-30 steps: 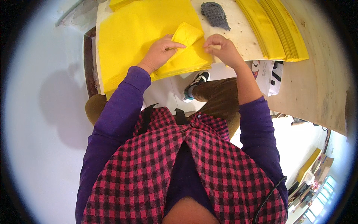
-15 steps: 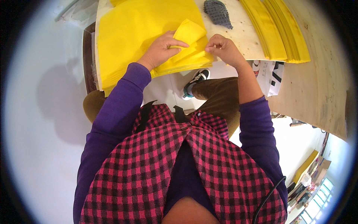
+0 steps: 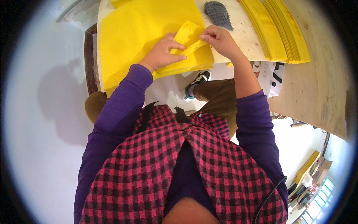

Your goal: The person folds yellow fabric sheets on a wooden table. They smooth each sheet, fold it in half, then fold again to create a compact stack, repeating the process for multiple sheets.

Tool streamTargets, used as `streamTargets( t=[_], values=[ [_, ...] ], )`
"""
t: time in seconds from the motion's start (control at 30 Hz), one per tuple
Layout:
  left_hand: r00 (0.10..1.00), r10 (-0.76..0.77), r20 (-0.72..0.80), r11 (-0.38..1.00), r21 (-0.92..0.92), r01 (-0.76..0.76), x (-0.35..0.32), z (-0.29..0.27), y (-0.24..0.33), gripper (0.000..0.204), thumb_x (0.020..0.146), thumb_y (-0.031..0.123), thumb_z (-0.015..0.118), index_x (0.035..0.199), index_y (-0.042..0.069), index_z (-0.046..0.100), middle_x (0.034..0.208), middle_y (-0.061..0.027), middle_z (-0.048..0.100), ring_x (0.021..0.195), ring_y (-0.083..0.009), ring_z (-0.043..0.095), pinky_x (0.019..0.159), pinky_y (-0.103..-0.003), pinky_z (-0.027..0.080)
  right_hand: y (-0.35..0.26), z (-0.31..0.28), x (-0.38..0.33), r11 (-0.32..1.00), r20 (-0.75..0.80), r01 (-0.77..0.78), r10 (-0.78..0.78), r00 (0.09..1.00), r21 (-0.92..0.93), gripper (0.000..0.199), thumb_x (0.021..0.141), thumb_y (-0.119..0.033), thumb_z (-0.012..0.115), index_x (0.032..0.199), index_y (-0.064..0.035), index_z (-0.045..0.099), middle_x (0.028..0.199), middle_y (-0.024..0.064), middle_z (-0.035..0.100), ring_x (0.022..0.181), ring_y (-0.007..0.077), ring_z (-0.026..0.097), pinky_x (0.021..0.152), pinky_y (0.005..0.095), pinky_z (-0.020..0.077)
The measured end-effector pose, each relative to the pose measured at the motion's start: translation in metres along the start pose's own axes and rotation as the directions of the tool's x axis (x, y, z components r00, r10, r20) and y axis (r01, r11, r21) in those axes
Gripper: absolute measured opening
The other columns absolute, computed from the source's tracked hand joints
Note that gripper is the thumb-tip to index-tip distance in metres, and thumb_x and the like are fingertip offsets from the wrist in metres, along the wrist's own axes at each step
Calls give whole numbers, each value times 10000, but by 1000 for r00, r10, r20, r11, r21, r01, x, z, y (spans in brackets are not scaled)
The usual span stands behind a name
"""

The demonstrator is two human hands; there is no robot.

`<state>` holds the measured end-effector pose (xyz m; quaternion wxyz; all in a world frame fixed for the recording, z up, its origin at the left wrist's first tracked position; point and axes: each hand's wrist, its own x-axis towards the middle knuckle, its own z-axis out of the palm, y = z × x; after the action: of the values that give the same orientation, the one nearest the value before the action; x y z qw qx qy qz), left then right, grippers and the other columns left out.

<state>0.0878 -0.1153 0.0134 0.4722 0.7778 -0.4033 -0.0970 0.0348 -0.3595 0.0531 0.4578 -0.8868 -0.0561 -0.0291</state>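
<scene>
A stack of thin yellow cloth-like sheets (image 3: 134, 30) lies on the wooden table, its near edge hanging slightly over. On its right part, a yellow flap (image 3: 189, 31) is folded up to a point between my hands. My left hand (image 3: 163, 53) rests on the stack at the flap's left side, thumb and forefinger spread apart. With thumb and forefinger pinched, my right hand (image 3: 220, 41) grips the right end of a narrow folded strip along the flap's lower edge. The right hand's other fingers are curled.
A dark grey textured cloth pad (image 3: 218, 15) lies beyond my right hand. Further right are piles of folded yellow pieces (image 3: 274, 31) on the plywood tabletop (image 3: 311, 86). A white printed bag (image 3: 275, 80) hangs below the table edge. My shoe (image 3: 199, 80) shows under the table.
My right hand has moved up and slightly left, now pinching the strip's end and folding it over the flap. My left hand has shifted slightly down, its thumb and forefinger further apart.
</scene>
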Motion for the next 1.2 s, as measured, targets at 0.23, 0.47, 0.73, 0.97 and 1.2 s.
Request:
streamTargets(
  t=[0.23, 0.47, 0.73, 0.97, 1.2],
  values=[
    [1000, -14, -2, 1000, -5, 14, 2, -1, -3, 204, 745, 209, 781, 781, 55, 652, 947, -171, 625, 1216, -412, 476, 1099, -414, 295, 8, -5, -18, 987, -226, -110, 135, 965, 121, 130, 889, -140, 649, 907, -11, 657, 839, -4, 591, 760, 93, 526, 706, 228, 434],
    [998, -45, 31, 999, -3, 45, 5, -3, -2, 220, 755, 210, 769, 746, 54, 614, 841, -148, 594, 1120, -397, 532, 1115, -421, 281, 9, -6, -53, 999, 18, -12, 11, 1000, 47, 148, 725, -47, 749, 852, -70, 677, 857, -5, 555, 763, 123, 483, 705, 250, 431],
    [998, 50, -34, 999, 8, -49, 3, -1, -4, 236, 768, 213, 749, 738, 51, 580, 769, -131, 551, 853, -323, 575, 1154, -425, 222, 16, -1, -49, 997, 89, -66, 63, 994, 31, 130, 732, -46, 752, 836, -65, 675, 859, -1, 558, 744, 123, 497, 695, 243, 440],
    [999, 40, 2, 999, 25, -40, 5, -1, -10, 207, 776, 212, 745, 822, 47, 629, 866, -156, 598, 948, -344, 580, 1134, -423, 260, 24, -1, -46, 979, 119, -114, 94, 988, 170, 67, 800, -68, 715, 844, -36, 676, 819, 7, 565, 728, 110, 525, 674, 239, 452],
    [992, -123, 20, 989, 82, 121, 2, 0, -6, 452, 782, 159, 728, 1211, 79, 608, 1276, -172, 569, 1311, -264, 428, 1101, -358, 299, 9, -6, -39, 992, 101, -118, 113, 988, 45, 106, 821, -106, 690, 845, -7, 662, 793, 11, 576, 727, 99, 520, 680, 241, 448]
  ],
)
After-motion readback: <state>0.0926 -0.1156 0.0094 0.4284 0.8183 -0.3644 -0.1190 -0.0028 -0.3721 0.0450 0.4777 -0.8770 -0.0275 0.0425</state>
